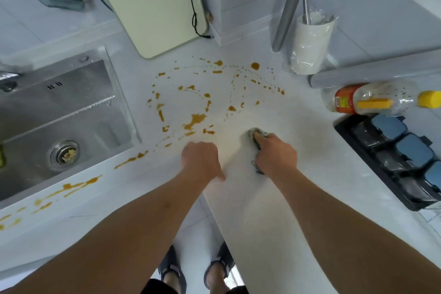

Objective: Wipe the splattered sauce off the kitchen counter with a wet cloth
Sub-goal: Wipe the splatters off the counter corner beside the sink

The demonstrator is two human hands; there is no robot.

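Observation:
Brown sauce splatter [196, 119] spreads in drops and streaks over the white counter [298, 131], from the corner area toward the sink's front edge at the lower left. My right hand [274, 153] grips a bunched grey-green cloth [256, 132] and presses it on the counter just right of the splatter; most of the cloth is hidden under the hand. My left hand [200, 160] rests on the counter edge beside it with fingers curled under, holding nothing that I can see. A faint smear lies around the cloth.
A steel sink [59, 122] sits at the left. A pale cutting board [152, 7] leans at the back wall. A wrapped white holder [310, 45], a lying sauce bottle [372, 100] and a black tray of containers [393, 155] stand at the right.

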